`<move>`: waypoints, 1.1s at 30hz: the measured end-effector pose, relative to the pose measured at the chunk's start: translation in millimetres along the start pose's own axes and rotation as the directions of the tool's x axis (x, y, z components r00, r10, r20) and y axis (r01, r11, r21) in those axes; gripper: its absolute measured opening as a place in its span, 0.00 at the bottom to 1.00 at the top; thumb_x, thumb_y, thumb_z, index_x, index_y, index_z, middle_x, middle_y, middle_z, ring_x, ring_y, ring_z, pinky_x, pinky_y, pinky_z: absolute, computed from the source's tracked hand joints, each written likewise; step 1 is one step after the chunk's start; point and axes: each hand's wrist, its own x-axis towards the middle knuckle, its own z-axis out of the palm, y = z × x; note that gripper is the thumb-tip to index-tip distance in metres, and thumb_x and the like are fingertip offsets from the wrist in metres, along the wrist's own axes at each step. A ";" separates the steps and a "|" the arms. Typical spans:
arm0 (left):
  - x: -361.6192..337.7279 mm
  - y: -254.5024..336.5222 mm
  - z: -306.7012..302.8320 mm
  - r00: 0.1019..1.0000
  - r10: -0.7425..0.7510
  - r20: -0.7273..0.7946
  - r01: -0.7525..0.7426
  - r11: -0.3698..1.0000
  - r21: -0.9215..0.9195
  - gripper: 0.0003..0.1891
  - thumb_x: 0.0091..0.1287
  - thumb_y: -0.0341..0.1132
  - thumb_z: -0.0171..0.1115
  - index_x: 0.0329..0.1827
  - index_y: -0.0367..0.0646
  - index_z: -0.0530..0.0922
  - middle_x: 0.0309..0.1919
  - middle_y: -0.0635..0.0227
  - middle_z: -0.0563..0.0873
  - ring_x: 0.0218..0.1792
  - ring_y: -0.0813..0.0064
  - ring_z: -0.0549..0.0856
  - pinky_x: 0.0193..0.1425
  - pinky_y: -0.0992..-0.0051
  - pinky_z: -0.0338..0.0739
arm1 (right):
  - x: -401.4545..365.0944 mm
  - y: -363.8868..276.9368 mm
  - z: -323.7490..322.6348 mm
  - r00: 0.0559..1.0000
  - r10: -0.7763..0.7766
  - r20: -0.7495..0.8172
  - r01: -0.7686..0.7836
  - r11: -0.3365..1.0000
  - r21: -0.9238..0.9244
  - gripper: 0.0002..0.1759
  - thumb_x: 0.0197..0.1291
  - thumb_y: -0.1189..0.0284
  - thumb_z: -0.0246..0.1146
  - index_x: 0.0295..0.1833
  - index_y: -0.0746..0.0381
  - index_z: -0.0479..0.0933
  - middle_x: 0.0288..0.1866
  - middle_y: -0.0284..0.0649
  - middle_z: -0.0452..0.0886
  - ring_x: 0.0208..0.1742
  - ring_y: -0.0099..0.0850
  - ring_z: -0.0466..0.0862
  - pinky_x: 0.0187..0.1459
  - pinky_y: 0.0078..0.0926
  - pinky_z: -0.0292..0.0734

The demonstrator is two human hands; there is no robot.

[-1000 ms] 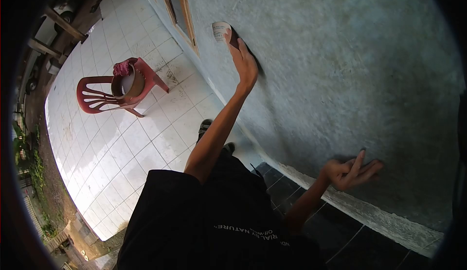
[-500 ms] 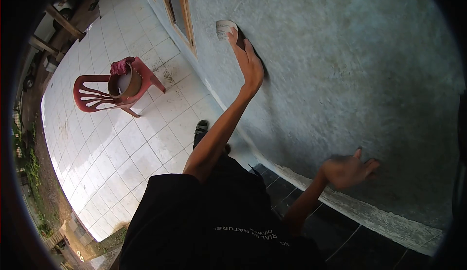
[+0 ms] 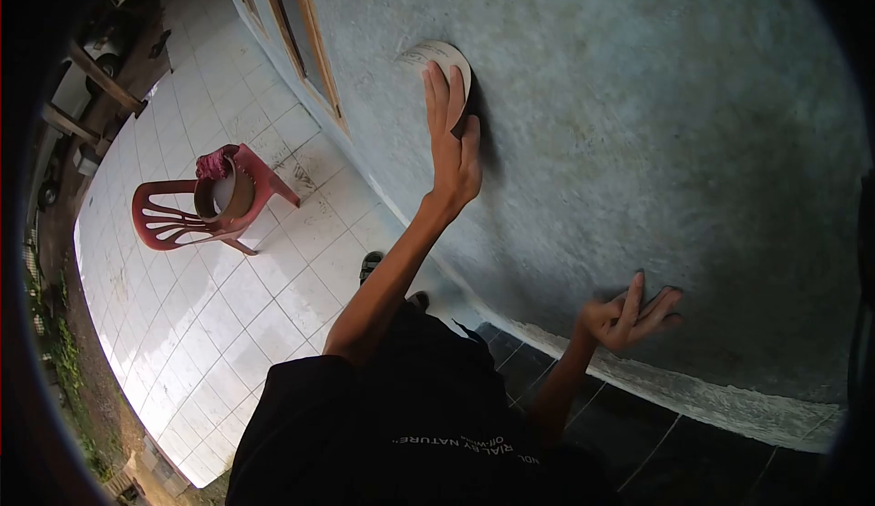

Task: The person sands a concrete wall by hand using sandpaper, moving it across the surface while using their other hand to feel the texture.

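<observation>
Rough grey plaster wall (image 3: 638,96): left hand (image 3: 451,155) presses curled sandpaper (image 3: 447,53).

A black short-sleeved shirt (image 3: 365,424) bears small white lettering (image 3: 467,445) across it.

- A red plastic chair (image 3: 169,222) stands on the white tiled floor (image 3: 228,319).
- A brown bucket (image 3: 239,198) sits on the chair's seat, with a dark red cloth (image 3: 211,164) over its rim.
- A wooden frame (image 3: 308,27) runs along the top.
- Dark floor tiles (image 3: 638,456) lie at the bottom right.
- Green plants (image 3: 59,356) edge the far left.
</observation>
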 end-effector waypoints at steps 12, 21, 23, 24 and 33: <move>-36.3 -3.6 -0.5 0.980 0.153 0.127 -0.169 0.977 0.127 0.32 0.71 0.30 0.45 0.79 0.38 0.55 0.80 0.44 0.45 0.79 0.40 0.43 0.79 0.47 0.39 | -6.2 -3.4 -1.4 1.000 -0.007 -0.007 0.006 1.000 -0.009 0.22 0.60 0.83 0.44 0.45 0.64 0.85 0.68 0.58 0.73 0.73 0.45 0.71 0.79 0.57 0.39; 93.7 43.3 -13.9 0.932 0.356 0.063 -0.362 0.925 0.115 0.29 0.76 0.36 0.38 0.79 0.38 0.54 0.80 0.45 0.44 0.80 0.42 0.41 0.79 0.47 0.35 | -13.1 -4.9 -7.5 0.998 -0.002 0.063 0.010 0.990 -0.139 0.22 0.65 0.81 0.42 0.51 0.65 0.82 0.69 0.58 0.71 0.73 0.49 0.70 0.75 0.67 0.44; 111.4 49.7 -18.6 0.902 0.421 0.094 -0.431 0.893 0.129 0.30 0.74 0.34 0.40 0.79 0.37 0.55 0.80 0.43 0.46 0.80 0.41 0.42 0.79 0.46 0.35 | -13.9 -8.7 -5.1 0.998 0.060 0.031 -0.057 0.993 -0.106 0.23 0.61 0.84 0.45 0.50 0.60 0.84 0.70 0.54 0.70 0.74 0.45 0.70 0.78 0.60 0.41; 110.7 49.0 -20.0 0.899 0.428 0.098 -0.437 0.891 0.124 0.31 0.71 0.34 0.43 0.78 0.35 0.57 0.79 0.40 0.47 0.79 0.38 0.43 0.79 0.44 0.36 | -14.8 -10.8 -4.5 0.997 0.070 0.018 -0.067 0.990 -0.121 0.23 0.61 0.84 0.45 0.50 0.60 0.84 0.70 0.54 0.70 0.74 0.45 0.70 0.78 0.60 0.41; 57.8 -8.3 -30.7 0.877 0.398 0.271 -0.434 0.897 0.088 0.35 0.65 0.38 0.49 0.76 0.33 0.59 0.77 0.36 0.48 0.76 0.27 0.42 0.75 0.35 0.36 | -16.3 -23.2 4.9 0.994 0.108 0.028 -0.099 0.967 -0.236 0.23 0.66 0.79 0.41 0.57 0.61 0.79 0.75 0.59 0.61 0.78 0.49 0.62 0.78 0.62 0.36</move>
